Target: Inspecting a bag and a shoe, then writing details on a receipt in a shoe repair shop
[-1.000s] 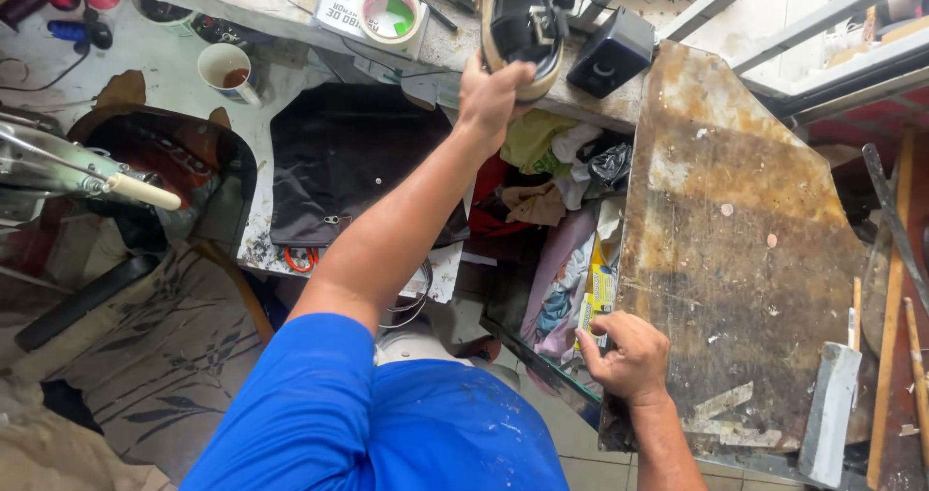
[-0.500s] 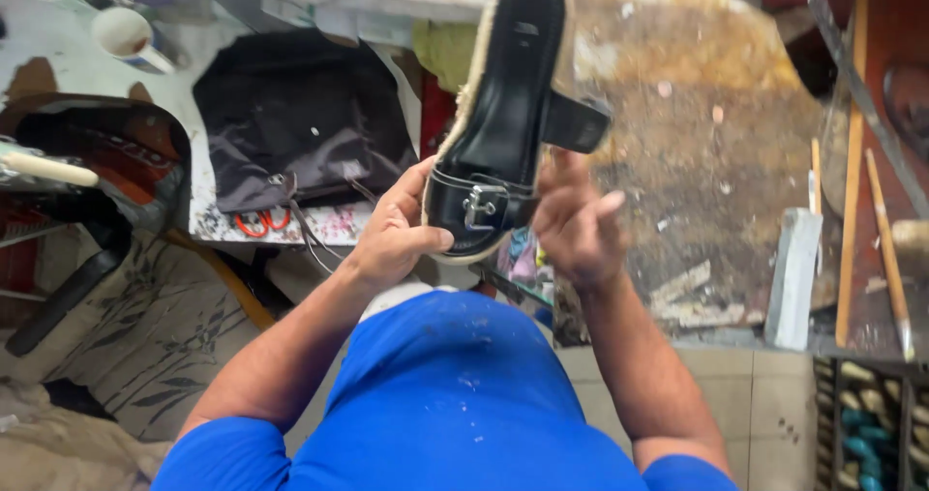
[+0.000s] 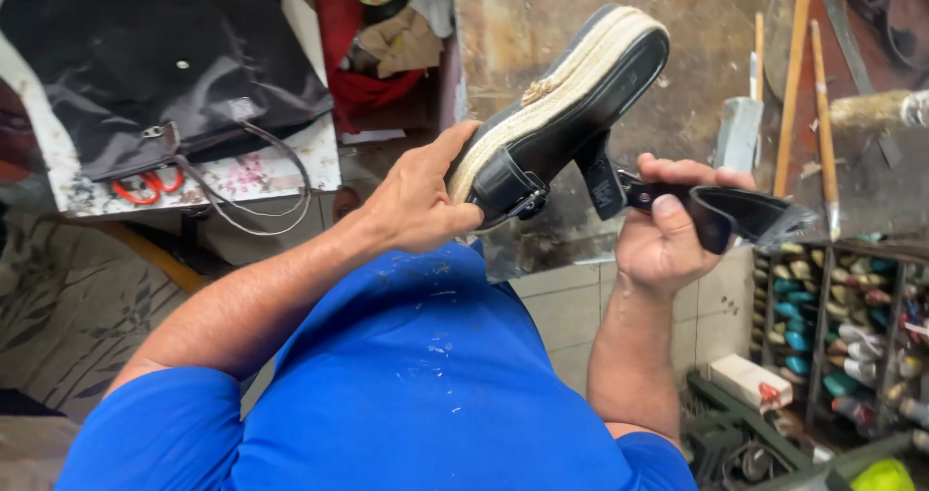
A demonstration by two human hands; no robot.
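The black wedge sandal (image 3: 571, 104) is held in mid-air above the person's lap, in front of the worn workbench (image 3: 542, 17), tilted so that its toe end points up and to the right. Its braided, cream-coloured rope sole edge (image 3: 542, 89) faces upward and toward the camera. The left hand (image 3: 416, 201) grasps the heel end of the sandal: the thumb lies along the rope edge and the fingers wrap under the black heel section, just beside the small metal buckle (image 3: 530, 204). The right hand (image 3: 668, 230) is clenched around a black strap (image 3: 735, 215) that extends from the side of the sandal to the right; the thumb presses on top of the strap and the free end of the strap projects beyond the fist. Both forearms rise from a blue shirt (image 3: 426, 385) marked with pale specks. On the bench to the right of the sandal lie a flat grey metal block (image 3: 740, 133) and two long wooden sticks (image 3: 792, 75), set roughly upright in the frame. To the upper left, a black bag (image 3: 164, 56) rests on a spotted white surface, with red-handled scissors (image 3: 143, 187) touching its lower edge. At lower right, a rack holds rows of small coloured spools (image 3: 803, 327), and a small pale box (image 3: 750, 383) lies near them on the floor.
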